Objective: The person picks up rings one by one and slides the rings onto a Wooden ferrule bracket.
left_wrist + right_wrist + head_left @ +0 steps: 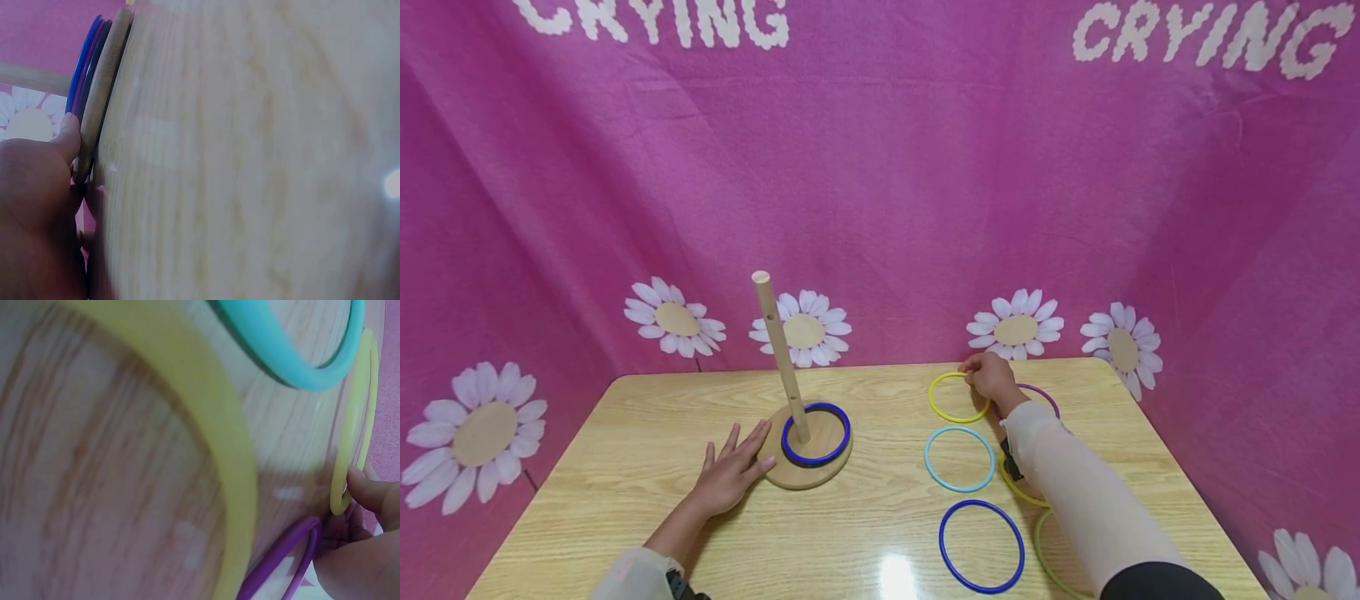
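My right hand [992,379] pinches the right side of a yellow ring [930,396] near the table's back edge. In the right wrist view, thumb and fingers close on this yellow ring [340,469], with a purple ring [281,556] just beside the hand. My left hand [726,479], fingers spread, rests against the left edge of the round wooden base [797,479]. An upright wooden peg [781,354] rises from that base. A blue ring [848,432] lies around the peg; the left wrist view shows purple and dark rings stacked beneath the blue ring [78,72].
A light blue ring [958,490] and a dark blue ring [942,542] lie on the wooden table [865,500]. Under the right arm are another yellow ring [1022,497] and a green ring [1037,546], partly hidden. A pink flowered cloth [887,208] hangs behind and around.
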`<state>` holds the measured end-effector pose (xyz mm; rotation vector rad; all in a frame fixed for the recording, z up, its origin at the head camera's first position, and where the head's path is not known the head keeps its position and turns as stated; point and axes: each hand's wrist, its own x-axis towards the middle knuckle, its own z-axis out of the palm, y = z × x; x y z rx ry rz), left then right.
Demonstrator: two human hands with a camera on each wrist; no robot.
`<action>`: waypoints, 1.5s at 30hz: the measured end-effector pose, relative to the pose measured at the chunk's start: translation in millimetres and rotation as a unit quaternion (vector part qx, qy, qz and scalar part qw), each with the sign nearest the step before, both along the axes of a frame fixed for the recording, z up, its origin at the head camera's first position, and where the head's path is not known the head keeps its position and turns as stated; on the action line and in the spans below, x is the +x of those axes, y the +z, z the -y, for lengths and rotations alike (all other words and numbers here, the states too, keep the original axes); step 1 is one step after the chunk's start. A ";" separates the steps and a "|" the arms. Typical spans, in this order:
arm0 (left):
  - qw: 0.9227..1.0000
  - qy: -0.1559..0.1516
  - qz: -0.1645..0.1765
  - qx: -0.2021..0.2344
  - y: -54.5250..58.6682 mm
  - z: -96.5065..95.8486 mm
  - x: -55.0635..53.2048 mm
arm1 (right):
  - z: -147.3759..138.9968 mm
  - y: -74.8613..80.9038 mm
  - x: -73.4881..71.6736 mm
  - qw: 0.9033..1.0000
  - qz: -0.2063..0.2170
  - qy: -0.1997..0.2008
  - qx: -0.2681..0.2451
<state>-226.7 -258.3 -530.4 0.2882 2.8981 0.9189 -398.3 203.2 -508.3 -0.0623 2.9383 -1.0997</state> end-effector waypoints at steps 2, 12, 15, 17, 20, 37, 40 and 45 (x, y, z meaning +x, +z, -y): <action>1.000 0.000 0.000 0.001 0.6 -0.4 0.4 | 0.2 0.5 0.0 1.000 0.003 -0.002 -0.006; 1.000 0.002 -0.001 0.005 0.3 -0.8 0.1 | 0.6 2.8 -0.4 0.999 0.006 -0.008 -0.031; 1.000 0.000 -0.007 0.009 -0.9 -0.8 0.3 | 1.0 4.1 0.4 0.999 0.001 -0.006 -0.033; 1.000 0.000 -0.012 0.012 -2.2 -0.9 0.3 | 1.3 5.0 0.4 0.999 -0.003 -0.003 -0.038; 1.000 0.000 -0.014 0.012 -2.9 -0.7 0.2 | 1.9 6.0 0.2 0.999 -0.013 0.003 -0.039; 1.000 0.000 0.003 -0.001 1.7 -0.4 1.4 | 25.0 24.7 7.7 0.994 -0.060 0.070 -0.050; 1.000 -0.001 0.003 0.000 2.5 -0.9 1.6 | 31.1 31.6 9.9 0.992 -0.072 0.087 -0.058; 1.000 -0.001 0.002 0.001 2.8 -1.2 2.1 | 42.9 44.0 13.4 0.987 -0.094 0.118 -0.057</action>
